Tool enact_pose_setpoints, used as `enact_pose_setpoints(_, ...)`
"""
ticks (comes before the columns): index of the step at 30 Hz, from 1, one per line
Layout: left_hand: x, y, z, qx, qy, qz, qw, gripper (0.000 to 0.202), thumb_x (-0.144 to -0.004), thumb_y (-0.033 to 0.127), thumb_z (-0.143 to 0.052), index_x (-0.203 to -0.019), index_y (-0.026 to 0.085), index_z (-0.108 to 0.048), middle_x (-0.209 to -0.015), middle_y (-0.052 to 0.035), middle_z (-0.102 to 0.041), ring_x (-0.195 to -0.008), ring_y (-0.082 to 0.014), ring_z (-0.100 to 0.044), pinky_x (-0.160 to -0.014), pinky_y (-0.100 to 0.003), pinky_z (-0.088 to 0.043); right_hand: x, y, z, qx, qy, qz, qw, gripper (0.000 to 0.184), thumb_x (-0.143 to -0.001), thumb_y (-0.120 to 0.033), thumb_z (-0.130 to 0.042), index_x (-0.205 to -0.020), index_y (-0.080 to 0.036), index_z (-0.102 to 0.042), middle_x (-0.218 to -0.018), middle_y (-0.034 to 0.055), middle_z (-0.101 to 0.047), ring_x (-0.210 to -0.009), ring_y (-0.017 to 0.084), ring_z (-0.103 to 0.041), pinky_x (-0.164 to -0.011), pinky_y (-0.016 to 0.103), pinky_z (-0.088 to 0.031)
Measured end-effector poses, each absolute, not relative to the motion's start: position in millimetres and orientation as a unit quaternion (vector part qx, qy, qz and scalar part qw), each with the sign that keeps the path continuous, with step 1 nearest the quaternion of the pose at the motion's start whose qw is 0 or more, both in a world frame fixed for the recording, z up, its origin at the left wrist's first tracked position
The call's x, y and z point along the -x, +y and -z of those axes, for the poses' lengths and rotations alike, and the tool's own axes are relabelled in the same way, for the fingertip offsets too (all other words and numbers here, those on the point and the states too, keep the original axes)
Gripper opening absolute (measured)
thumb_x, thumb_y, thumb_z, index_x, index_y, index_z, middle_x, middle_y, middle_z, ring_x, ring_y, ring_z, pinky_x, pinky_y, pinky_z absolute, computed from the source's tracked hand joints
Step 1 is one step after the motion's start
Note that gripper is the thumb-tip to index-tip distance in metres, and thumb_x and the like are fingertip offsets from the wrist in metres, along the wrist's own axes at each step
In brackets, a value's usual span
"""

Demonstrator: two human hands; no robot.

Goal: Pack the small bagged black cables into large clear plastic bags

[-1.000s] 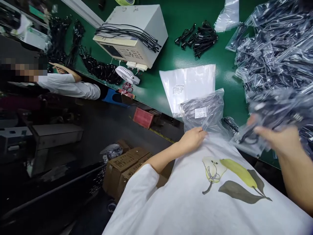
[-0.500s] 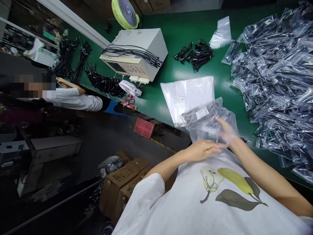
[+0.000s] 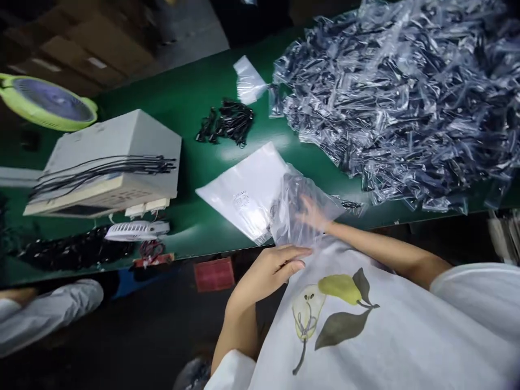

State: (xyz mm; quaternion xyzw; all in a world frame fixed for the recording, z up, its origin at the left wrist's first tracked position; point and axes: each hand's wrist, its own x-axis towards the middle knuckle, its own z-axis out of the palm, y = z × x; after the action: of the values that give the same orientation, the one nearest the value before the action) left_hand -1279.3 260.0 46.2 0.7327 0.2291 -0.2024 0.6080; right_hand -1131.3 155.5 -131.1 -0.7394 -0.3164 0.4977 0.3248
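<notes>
A large clear plastic bag [image 3: 286, 216] hangs over the table's front edge, bunched and wrinkled, with a darker patch along its left side. My right hand [image 3: 312, 214] shows through its film with the fingers spread; it looks to be inside the bag. At the near edge of the bag, my left hand [image 3: 272, 271] has its thumb and fingers around the film. Under the bag lies a stack of flat white plastic bags [image 3: 247, 189] with small printed text. A few dark cable pieces [image 3: 351, 205] lie right of my right wrist.
Bagged black cables make a big heap [image 3: 398, 103] at right. Loose black cable bundles [image 3: 229, 122] and a small clear bag [image 3: 248, 81] lie mid-table. A white instrument [image 3: 117, 157] with cables on top, a white fan [image 3: 138, 230] and a green fan [image 3: 52, 103] stand left. A co-worker's sleeve [image 3: 52, 314] shows lower left.
The view has swung right, so the table things sit further left. My right hand has spread its fingers within the bag; the bag's white label no longer shows. My left hand stays by the near edge.
</notes>
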Motion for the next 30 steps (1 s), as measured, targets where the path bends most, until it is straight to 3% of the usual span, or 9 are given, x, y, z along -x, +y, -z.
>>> enact_pose_setpoints(3, 1250, 268, -45, -0.757, 0.149, 0.279, 0.571, 0.032, -0.098, 0.045, -0.053, -0.118, 0.032, -0.075, -0.096, -0.0034, -0.074, -0.083, -0.0183, -0.068, -0.076, -0.028, -0.048, 1113, 70, 122, 0.686, -0.307, -0.556, 0.355, 0.015, -0.083, -0.03, -0.064, -0.092, -0.02, -0.071, -0.085, -0.0021, -0.074, -0.081, 0.017, -0.068, -0.079, 0.031, -0.055)
enact_pose_setpoints(5, 1225, 272, -46, -0.762, 0.117, 0.309, 0.557, 0.033, -0.098, 0.046, -0.052, -0.114, 0.03, -0.077, -0.093, -0.004, -0.073, -0.082, -0.018, -0.067, -0.074, -0.027, -0.046, 1083, 23, 130, 0.642, -0.295, -0.602, 0.372, 0.021, -0.087, -0.025, -0.05, -0.085, -0.019, -0.07, -0.079, 0.0, -0.072, -0.07, 0.017, -0.068, -0.071, 0.03, -0.055)
enact_pose_setpoints(10, 1130, 255, -18, -0.768, 0.123, 0.299, 0.553, 0.034, -0.099, 0.046, -0.05, -0.104, 0.025, -0.077, -0.094, -0.0037, -0.073, -0.085, -0.0178, -0.065, -0.08, -0.027, -0.046, 1028, 10, 201, 0.833, -0.364, -0.359, 0.212, 0.041, -0.093, -0.018, -0.048, -0.134, -0.014, -0.055, -0.135, 0.0169, -0.06, -0.125, 0.029, -0.055, -0.106, 0.044, -0.044)
enact_pose_setpoints(13, 1064, 225, 43, -0.762, 0.175, 0.266, 0.564, 0.03, -0.095, 0.041, -0.058, -0.094, 0.019, -0.077, -0.071, -0.0015, -0.066, -0.07, -0.0153, -0.057, -0.075, -0.026, -0.044, 1030, 34, 236, 0.805, -0.419, -0.386, 0.165, 0.038, -0.093, -0.012, -0.048, -0.13, -0.014, -0.057, -0.127, 0.0154, -0.064, -0.121, 0.028, -0.056, -0.105, 0.04, -0.043)
enact_pose_setpoints(15, 1027, 207, 96, -0.702, 0.255, 0.248, 0.617, 0.025, -0.09, 0.03, -0.067, -0.11, 0.017, -0.074, -0.064, 0.0009, -0.062, -0.064, -0.0132, -0.052, -0.075, -0.026, -0.044, 1031, 31, 246, 0.808, -0.411, -0.393, 0.152, 0.032, -0.093, -0.009, -0.043, -0.117, -0.014, -0.063, -0.114, 0.0167, -0.067, -0.111, 0.028, -0.059, -0.098, 0.039, -0.045)
enact_pose_setpoints(18, 986, 189, 168, -0.496, 0.449, 0.161, 0.726, 0.05, -0.095, 0.024, -0.058, -0.143, 0.015, -0.049, -0.066, 0.0044, -0.063, -0.055, -0.0088, -0.04, -0.075, -0.027, -0.047, 1015, -5, 248, 0.831, -0.38, -0.39, 0.118, 0.028, -0.089, -0.005, -0.043, -0.106, -0.01, -0.064, -0.109, 0.0212, -0.066, -0.105, 0.031, -0.06, -0.091, 0.039, -0.045)
enact_pose_setpoints(22, 950, 183, 218, -0.42, 0.507, 0.082, 0.748, 0.062, -0.1, 0.023, -0.049, -0.155, 0.015, -0.022, -0.084, 0.0008, -0.068, -0.064, -0.0088, -0.052, -0.082, -0.028, -0.051, 975, -66, 240, 0.85, -0.339, -0.393, 0.087, 0.026, -0.088, -0.017, -0.051, -0.111, -0.014, -0.063, -0.106, 0.0168, -0.069, -0.097, 0.031, -0.066, -0.078, 0.036, -0.046)
enact_pose_setpoints(27, 942, 181, 230, -0.321, 0.532, 0.025, 0.784, 0.031, -0.103, 0.033, -0.039, -0.122, 0.014, -0.055, -0.101, -0.0096, -0.07, -0.096, -0.0146, -0.067, -0.088, -0.028, -0.052, 941, -89, 216, 0.855, -0.283, -0.429, 0.069, 0.03, -0.096, -0.044, -0.049, -0.11, -0.024, -0.065, -0.088, 0.009, -0.074, -0.081, 0.031, -0.069, -0.065, 0.034, -0.043)
enact_pose_setpoints(30, 965, 172, 224, -0.284, 0.542, 0.009, 0.791, 0.032, -0.099, 0.042, -0.044, -0.097, 0.015, -0.061, -0.094, -0.0093, -0.07, -0.093, -0.0147, -0.067, -0.085, -0.027, -0.052, 916, -63, 202, 0.853, -0.309, -0.408, 0.102, 0.031, -0.097, -0.034, -0.048, -0.119, -0.021, -0.066, -0.102, 0.0123, -0.074, -0.093, 0.032, -0.07, -0.072, 0.035, -0.047)
